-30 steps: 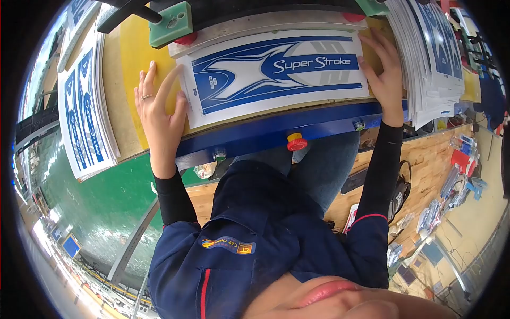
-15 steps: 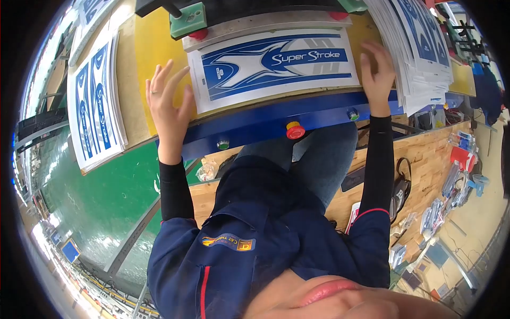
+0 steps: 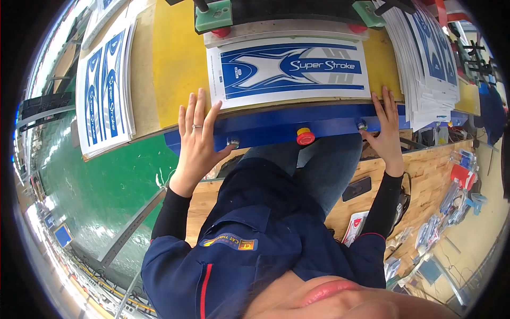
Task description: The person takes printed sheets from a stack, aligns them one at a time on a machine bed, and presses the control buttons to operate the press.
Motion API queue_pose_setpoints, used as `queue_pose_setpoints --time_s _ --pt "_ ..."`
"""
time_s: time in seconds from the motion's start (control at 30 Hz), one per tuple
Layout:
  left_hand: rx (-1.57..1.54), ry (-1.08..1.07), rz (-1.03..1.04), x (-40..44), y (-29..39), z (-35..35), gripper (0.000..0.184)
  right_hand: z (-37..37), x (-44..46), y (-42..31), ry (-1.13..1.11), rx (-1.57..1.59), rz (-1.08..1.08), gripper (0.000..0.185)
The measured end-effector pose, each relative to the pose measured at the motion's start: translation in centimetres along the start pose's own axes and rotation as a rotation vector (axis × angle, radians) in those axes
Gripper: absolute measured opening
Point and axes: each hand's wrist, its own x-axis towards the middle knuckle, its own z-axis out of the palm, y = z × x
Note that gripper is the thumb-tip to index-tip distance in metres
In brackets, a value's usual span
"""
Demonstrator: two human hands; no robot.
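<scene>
A white sheet printed in blue with "Super Stroke" point(image 3: 295, 66) lies flat on the yellow press bed, its far edge beside a metal bar point(image 3: 287, 33). My left hand point(image 3: 195, 141), a ring on one finger, rests open at the blue front rail point(image 3: 271, 127), its thumb on the left push button point(image 3: 232, 143). At the right end of the rail my right hand point(image 3: 387, 127) is open too, fingers spread over the edge. Its thumb touches the right push button point(image 3: 363, 125). Neither hand holds anything.
Between the hands a red emergency stop button point(image 3: 305, 136) sticks out of the rail. Stacks of printed sheets stand at left point(image 3: 106, 90) and right point(image 3: 425, 69). A dark phone point(image 3: 357, 189) lies on the wooden surface below. Green blocks point(image 3: 213, 16) flank the bar.
Both hands have moved from beside the sheet down toward my body, onto the rail, thumbs reaching the two buttons. The view has shifted slightly; the sheet lies in place under the bar's edge.
</scene>
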Motion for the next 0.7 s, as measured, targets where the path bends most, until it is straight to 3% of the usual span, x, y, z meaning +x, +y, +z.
queue_pose_setpoints --time_s 0.37,0.5,0.53,0.57,0.6,0.63,0.7 --pt "0.035 0.048 -0.009 0.0 0.8 0.8 0.104 0.3 -0.5 -0.7 0.062 -0.133 0.020 0.093" --pt "0.060 0.037 -0.010 0.3 1.1 -0.2 0.101 -0.7 -0.7 -3.3 0.000 -0.226 0.146 0.087" --pt "0.069 0.031 0.006 0.7 0.7 -1.1 0.099 -0.7 -0.7 -4.9 0.040 -0.314 0.168 0.075" --pt "0.078 0.023 0.021 1.0 0.0 -1.7 0.097 -1.1 -0.8 -6.6 0.069 -0.178 0.096 0.068" --pt "-0.027 0.195 0.071 1.6 -1.4 -1.6 0.092 -2.4 -0.6 -9.3 0.096 -0.044 0.020 0.061" --pt "-0.146 0.244 0.014 2.2 -2.1 -2.1 0.073 -5.0 -0.2 -13.1 0.111 0.210 -0.109 0.053" --pt "-0.221 0.356 -0.077 3.3 -4.7 -1.5 0.054 -8.0 -0.8 -17.2 0.022 0.714 -0.361 0.067"
